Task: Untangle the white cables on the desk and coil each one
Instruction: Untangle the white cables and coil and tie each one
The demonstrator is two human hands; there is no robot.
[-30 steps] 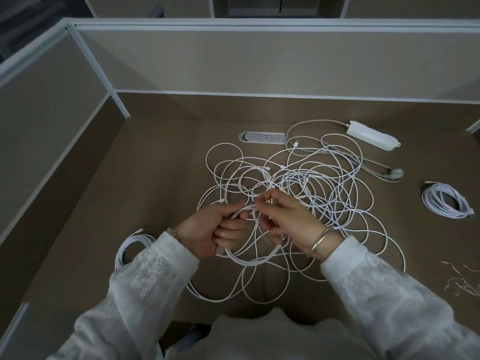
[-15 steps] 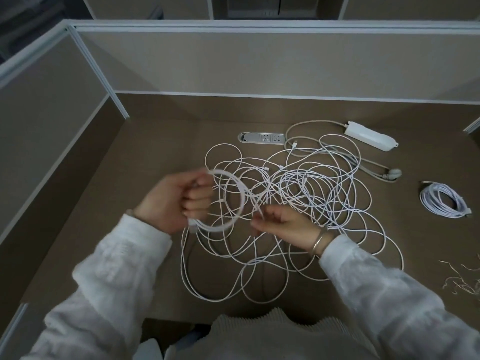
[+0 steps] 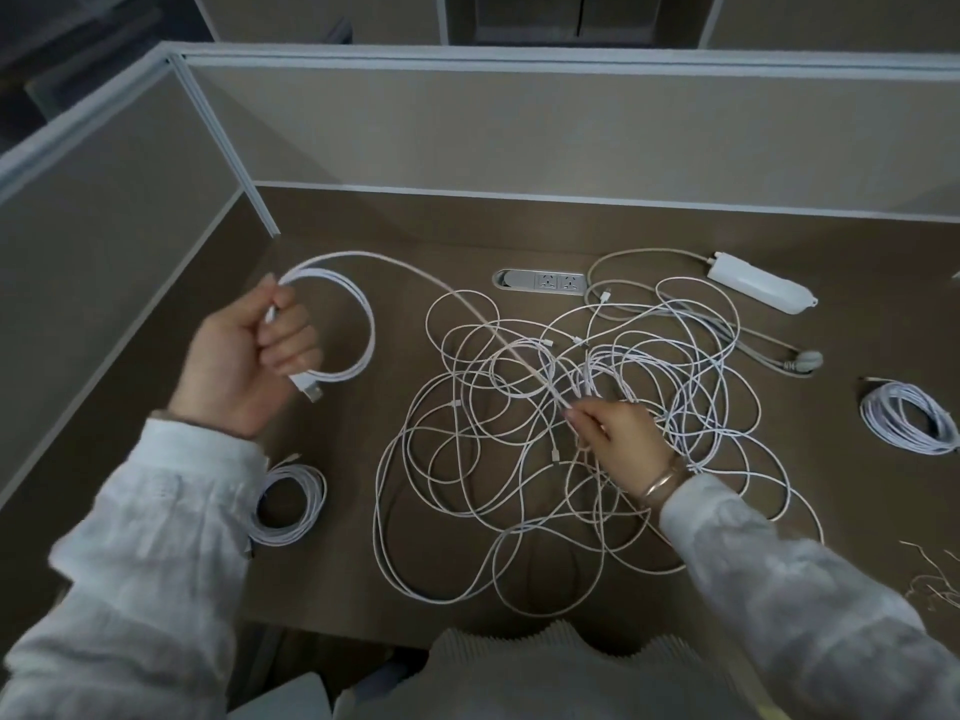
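A tangle of thin white cables (image 3: 571,449) sprawls over the middle of the brown desk (image 3: 363,589). My left hand (image 3: 244,356) is raised at the left and grips a partly wound coil (image 3: 358,324) of one white cable, its plug end hanging below my fingers. From that coil a taut strand (image 3: 447,288) runs right and down to my right hand (image 3: 618,433), which pinches it above the tangle. Two finished coils lie apart: one (image 3: 291,504) by my left sleeve, another (image 3: 906,418) at the far right.
A white power strip (image 3: 758,283) with a grey cord lies at the back right. A recessed socket panel (image 3: 540,280) sits in the desk behind the tangle. Loose thin ties (image 3: 935,584) lie at the right edge. Partition walls close the desk at the back and left.
My left hand has swung out and up to the left with the coil, drawing a long strand taut out of the tangle. My right hand stayed over the tangle, sliding along that strand.
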